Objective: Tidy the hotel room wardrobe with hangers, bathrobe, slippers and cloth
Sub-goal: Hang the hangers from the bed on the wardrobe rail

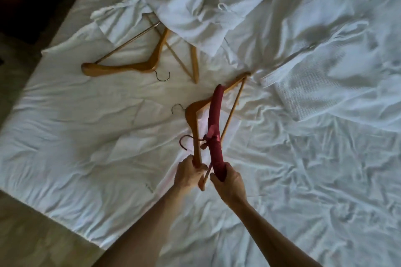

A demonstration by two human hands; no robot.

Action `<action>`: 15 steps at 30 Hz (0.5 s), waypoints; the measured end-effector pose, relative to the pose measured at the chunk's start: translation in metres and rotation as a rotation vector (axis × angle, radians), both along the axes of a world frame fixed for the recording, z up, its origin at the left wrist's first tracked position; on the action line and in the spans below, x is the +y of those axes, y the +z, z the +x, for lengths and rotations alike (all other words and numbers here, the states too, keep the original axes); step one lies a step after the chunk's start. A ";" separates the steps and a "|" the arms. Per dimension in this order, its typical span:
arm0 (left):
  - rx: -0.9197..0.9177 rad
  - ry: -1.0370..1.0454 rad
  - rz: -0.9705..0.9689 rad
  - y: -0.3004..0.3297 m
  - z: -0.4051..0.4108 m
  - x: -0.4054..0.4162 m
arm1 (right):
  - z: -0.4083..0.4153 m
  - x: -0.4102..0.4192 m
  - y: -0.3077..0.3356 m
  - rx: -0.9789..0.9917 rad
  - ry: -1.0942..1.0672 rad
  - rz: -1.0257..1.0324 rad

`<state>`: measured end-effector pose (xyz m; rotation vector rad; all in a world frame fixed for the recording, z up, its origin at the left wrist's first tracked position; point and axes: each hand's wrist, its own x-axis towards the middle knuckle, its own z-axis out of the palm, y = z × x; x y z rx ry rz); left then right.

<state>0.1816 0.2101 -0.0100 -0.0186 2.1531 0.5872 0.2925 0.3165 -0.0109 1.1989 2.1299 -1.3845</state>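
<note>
- Bed [86, 158] is covered in creased white sheet; its left edge and near-left corner are seen against the floor.
- White waffle-textured bathrobe [195, 6] is heaped near the far edge, draped over one wooden hanger [194, 60].
- Second wooden hanger [121, 67], with metal hook, is laid flat toward the left edge.
- Third wooden hanger [193, 115] is gripped at its end by the left hand [188, 173].
- Red padded hanger [213, 123], satin-like with bow, is clamped at its end by the right hand [227, 182].
- No readable writing is seen.
</note>
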 end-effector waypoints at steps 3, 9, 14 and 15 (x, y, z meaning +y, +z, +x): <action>0.064 -0.021 -0.086 -0.004 0.011 -0.056 | 0.020 -0.028 -0.003 -0.003 0.035 -0.042; 0.188 -0.051 -0.167 -0.012 0.014 -0.134 | 0.038 -0.048 -0.010 -0.068 0.117 -0.054; 0.302 0.134 -0.129 -0.002 0.009 -0.132 | 0.015 -0.027 0.002 0.020 0.138 0.220; 0.326 0.164 -0.112 0.001 0.003 -0.122 | 0.000 -0.021 0.005 0.079 0.156 0.266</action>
